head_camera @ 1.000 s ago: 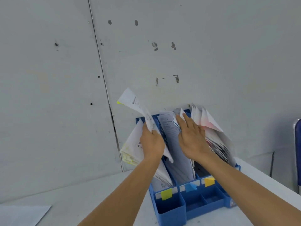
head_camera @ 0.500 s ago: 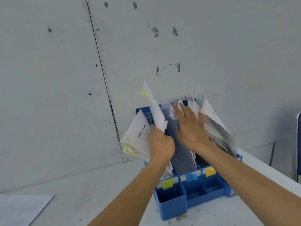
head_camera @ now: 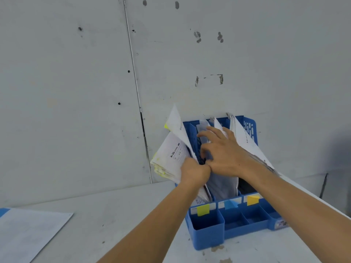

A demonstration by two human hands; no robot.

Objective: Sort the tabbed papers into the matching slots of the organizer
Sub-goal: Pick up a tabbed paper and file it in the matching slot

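Head cam: closest, a white table [head_camera: 114, 215] is seen, w/ a flat sheet [head_camera: 28, 234] laid at its left edge. Next, a blue organizer [head_camera: 209, 234] is set on the table's right side, by the wall. Three tabs are stuck on its front, left to right: yellow tab [head_camera: 203, 210], blue tab [head_camera: 230, 204], orange tab [head_camera: 252, 200]. Behind them, the left hand [head_camera: 194, 172] is curled tight round one paper [head_camera: 177, 126], held up over the left slot. The right hand [head_camera: 224, 152] is spread flat, fingers apart, & pressed on the mid-slot papers [head_camera: 222, 185]. The 2 hands are just beside each other. More papers are leaned in the left slot [head_camera: 171, 158] & right slot [head_camera: 245, 141]. A grey wall [head_camera: 76, 92] is seen at the back.
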